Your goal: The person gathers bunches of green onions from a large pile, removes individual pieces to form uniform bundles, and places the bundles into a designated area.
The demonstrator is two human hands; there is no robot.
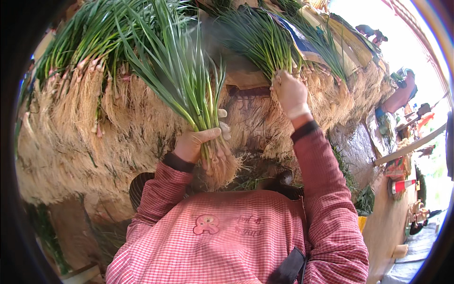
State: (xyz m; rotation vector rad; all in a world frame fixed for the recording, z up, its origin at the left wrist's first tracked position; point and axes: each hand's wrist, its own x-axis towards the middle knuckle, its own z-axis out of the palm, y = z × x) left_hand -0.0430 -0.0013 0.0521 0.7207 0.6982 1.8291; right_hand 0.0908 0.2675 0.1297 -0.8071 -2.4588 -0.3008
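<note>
My left hand point(196, 142), in a pale glove, is wrapped round a bunch of green garlic point(203, 111) just above the bulbs. Its long green leaves fan up and away from me, and the tan roots point(220, 168) hang below my fist in front of my chest. Further off to the right, my gloved right hand point(289, 93) is closed at the bulb end of more green garlic stems point(272, 52) lying on the heap. How many stems those fingers hold is hidden.
A wide heap of green garlic point(90, 52) spans the far side, its thick fringe of roots point(75, 146) facing me. Sacking point(246, 79) shows between the piles. Shiny sheeting point(352, 146) lies at right, with a red-and-white traffic cone point(402, 185) and other people point(418, 220) beyond.
</note>
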